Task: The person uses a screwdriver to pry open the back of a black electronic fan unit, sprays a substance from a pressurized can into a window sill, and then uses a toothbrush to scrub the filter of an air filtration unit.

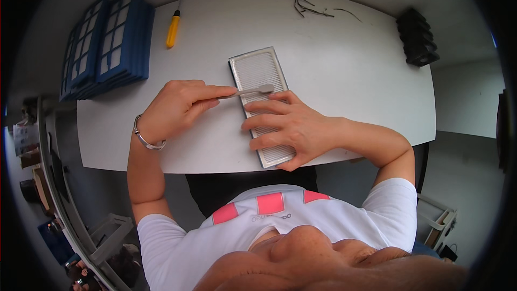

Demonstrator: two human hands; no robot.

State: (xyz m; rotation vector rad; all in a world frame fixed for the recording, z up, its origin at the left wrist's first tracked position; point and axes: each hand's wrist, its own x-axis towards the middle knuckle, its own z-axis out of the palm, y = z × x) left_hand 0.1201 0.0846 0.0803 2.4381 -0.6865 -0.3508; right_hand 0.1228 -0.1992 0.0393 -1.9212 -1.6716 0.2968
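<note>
My left hand, with a silver bracelet at the wrist, pinches the thin handle of a small grey tool with an oval head, like a toothbrush. The tool's head lies over the pleated white filter, a long rectangle with a pale rim and dark sides. My right hand spans the near half of the filter against the white table. Its fingers are spread, their tips reaching the filter's left edge, and its thumb is at the near right edge. The bristle side of the tool cannot be made out.
Blue-framed filter panels stand stacked at the far left. A yellow screwdriver lies beside them on the table. Thin black strips are scattered at the far edge. A black ridged stack stands at the far right corner.
</note>
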